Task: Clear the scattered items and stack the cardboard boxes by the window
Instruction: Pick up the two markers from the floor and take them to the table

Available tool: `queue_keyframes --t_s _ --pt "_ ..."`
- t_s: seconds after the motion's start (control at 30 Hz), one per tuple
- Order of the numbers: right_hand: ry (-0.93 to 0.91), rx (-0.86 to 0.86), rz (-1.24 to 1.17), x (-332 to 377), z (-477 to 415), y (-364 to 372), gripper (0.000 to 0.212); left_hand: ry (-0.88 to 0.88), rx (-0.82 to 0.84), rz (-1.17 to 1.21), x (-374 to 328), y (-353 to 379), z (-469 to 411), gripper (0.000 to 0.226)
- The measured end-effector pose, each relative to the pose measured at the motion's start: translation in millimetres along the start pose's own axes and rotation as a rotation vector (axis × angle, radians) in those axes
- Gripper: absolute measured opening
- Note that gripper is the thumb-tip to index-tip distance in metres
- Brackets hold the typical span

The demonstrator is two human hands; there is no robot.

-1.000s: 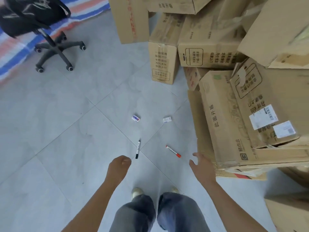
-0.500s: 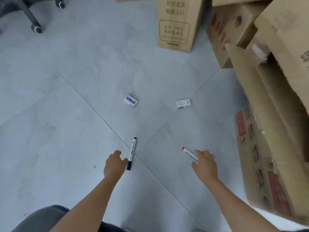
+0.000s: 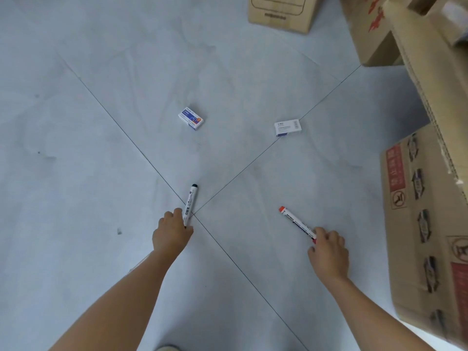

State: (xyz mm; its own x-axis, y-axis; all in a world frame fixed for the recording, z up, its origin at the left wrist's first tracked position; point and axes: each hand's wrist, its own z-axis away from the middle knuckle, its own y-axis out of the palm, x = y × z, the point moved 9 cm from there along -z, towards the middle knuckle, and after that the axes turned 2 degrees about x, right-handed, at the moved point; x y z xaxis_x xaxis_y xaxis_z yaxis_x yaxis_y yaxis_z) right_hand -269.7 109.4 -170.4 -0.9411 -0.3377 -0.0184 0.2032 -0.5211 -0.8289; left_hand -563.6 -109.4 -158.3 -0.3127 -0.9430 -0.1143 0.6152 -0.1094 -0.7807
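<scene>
On the grey tiled floor lies a white marker with a black cap point(image 3: 191, 200); my left hand point(image 3: 172, 234) pinches its near end. A white marker with a red cap point(image 3: 296, 222) lies to the right, and the fingers of my right hand point(image 3: 328, 252) curl round its near end. Farther off sit a small blue-and-white box point(image 3: 191, 119) and a small white box point(image 3: 288, 127). Cardboard boxes point(image 3: 428, 224) are piled along the right edge.
Another cardboard box point(image 3: 281, 11) stands at the top, with a red-printed one point(image 3: 369, 34) to its right. A tall tilted carton point(image 3: 435, 84) overhangs the pile at right. Bare floor tiles spread to the left. The tip of my shoe point(image 3: 167, 348) shows at the bottom edge.
I have bent down closer to the floor. Both hands have reached the markers: the left has closed on the black-capped one, the right on the red-capped one.
</scene>
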Motion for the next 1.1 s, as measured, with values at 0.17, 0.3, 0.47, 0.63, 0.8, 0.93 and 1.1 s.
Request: queue_keyframes --t_s 0.17,0.3,0.47,0.63,0.8,0.93,1.1 --pt "-0.084 -0.035 -0.064 13 -3 11 0.027 -0.031 -0.015 -0.005 7 12 -7 0.026" --pt "-0.043 -0.016 0.016 27 -4 8 0.033 -0.062 0.001 -0.037 11 17 -5 0.024" --pt "-0.021 0.02 -0.075 45 1 -1 0.034 -0.013 -0.005 -0.043 3 7 5 0.025" --pt "-0.075 0.008 -0.101 43 58 -43 0.033 0.056 0.018 -0.034 -11 -56 53 0.015" --pt "-0.041 0.048 -0.208 32 141 -129 0.036 0.189 0.046 -0.043 -49 -158 139 0.018" --pt "-0.025 0.052 -0.332 39 193 -222 0.038 0.326 0.037 -0.082 -97 -253 211 0.018" --pt "0.051 -0.063 -0.516 25 272 -358 0.038 0.447 0.012 -0.036 -151 -367 291 0.019"
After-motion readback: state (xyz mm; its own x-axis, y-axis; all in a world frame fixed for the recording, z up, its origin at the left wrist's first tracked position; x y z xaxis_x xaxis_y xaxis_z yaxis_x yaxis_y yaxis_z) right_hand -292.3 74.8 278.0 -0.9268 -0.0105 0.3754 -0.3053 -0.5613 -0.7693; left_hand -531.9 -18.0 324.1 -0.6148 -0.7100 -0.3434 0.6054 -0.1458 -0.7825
